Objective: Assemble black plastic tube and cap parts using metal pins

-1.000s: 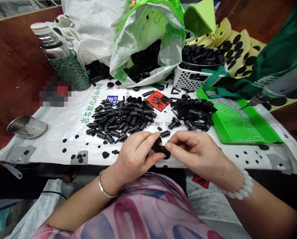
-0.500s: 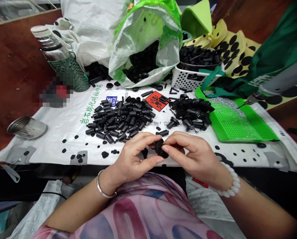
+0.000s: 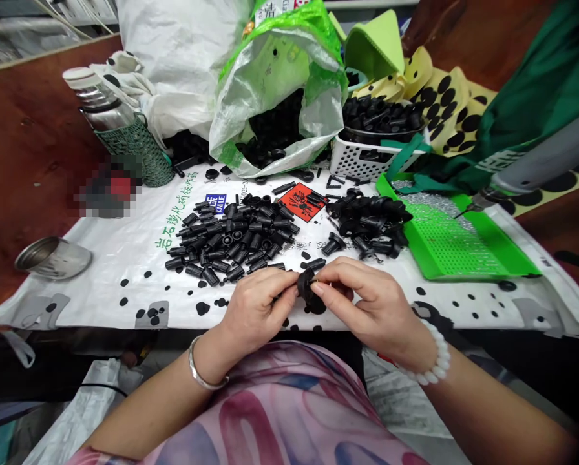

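So the black round part point(image 3: 304, 285) is held up at the near side of the white-covered worktop point(image 3: 119, 252), midway across. The left hand point(image 3: 258, 300) has its rim pinched between thumb and fingers; the right hand point(image 3: 377, 300) is down to a tight pinch on some slim piece point(image 3: 315, 281) against its face, too small to identify. My worry: that grip looks all fingertips, so a slight twist could pop the piece loose, and it'd be a pain to spot among the black specks point(image 3: 203, 308). A careless knuckle might also roll the black cylinder point(image 3: 313, 264) just beyond. Far right, the power driver point(image 3: 541, 158) pokes over the green tray point(image 3: 473, 261), so reaching there could bump it.
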Tool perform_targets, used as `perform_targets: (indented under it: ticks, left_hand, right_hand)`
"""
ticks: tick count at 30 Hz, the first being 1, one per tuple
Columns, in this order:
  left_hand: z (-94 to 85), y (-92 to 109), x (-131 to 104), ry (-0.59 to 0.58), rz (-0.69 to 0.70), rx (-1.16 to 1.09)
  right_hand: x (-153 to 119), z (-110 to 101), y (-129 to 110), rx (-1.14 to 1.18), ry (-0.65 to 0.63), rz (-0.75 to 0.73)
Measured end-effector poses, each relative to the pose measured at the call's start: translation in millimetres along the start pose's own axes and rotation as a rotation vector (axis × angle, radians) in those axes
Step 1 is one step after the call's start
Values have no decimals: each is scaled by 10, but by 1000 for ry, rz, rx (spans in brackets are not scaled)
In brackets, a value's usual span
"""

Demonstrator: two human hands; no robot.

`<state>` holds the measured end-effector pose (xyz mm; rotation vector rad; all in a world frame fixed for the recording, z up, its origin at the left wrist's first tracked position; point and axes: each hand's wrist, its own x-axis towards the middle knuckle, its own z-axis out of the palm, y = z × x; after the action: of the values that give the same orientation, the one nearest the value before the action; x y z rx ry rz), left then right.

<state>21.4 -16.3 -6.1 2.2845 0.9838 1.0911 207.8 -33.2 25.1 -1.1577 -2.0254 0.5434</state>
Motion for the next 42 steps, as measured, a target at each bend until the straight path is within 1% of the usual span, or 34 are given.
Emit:
perform_targets:
  ticks: [3,4,7,11,15,17,21,25,29,33,36,39,42]
  left_hand:
    - [-13,1,15,6,-58,-93]
    - [-17,6,20,4,-76,-128]
    - [-29,28,29,-19,-121,-220]
    - [-39,60,31,-55,-153,-290]
    - [-47,71,34,-83,-140,-319]
    - [-49,64,33,-66,-135,-308]
    - [-43,39,15,-30,-105,-257]
    - [-19,22,-9,1,-79,-237]
    - [1,-8,-20,26,-99,-245]
    - [7,-64,-36,24,-97,-296]
    - [11,-106,-58,27,-82,-275]
    - [15,-141,-73,40,-57,-247]
    - [24,-170,-71,77,-47,-253]
  right_hand:
    - [6,-18,14,-50,36,-83]
    - [9,-29,16,-54,19,-119]
    - [22,-68,18,-41,-94,-201]
    - [59,-123,15,-5,-181,-214]
    - [92,-171,25,-7,-254,-202]
    - [93,-175,32,-6,-244,-176]
    - [66,-131,21,-7,-167,-148]
    - [30,-41,-21,-12,-77,-128]
    - [17,64,-47,-35,-15,-99]
    - [36,117,-57,-142,-28,-173]
    - [53,123,-67,-221,-58,-225]
    - [64,146,-81,-294,-43,-240]
    - [75,190,-99,-334,-15,-233]
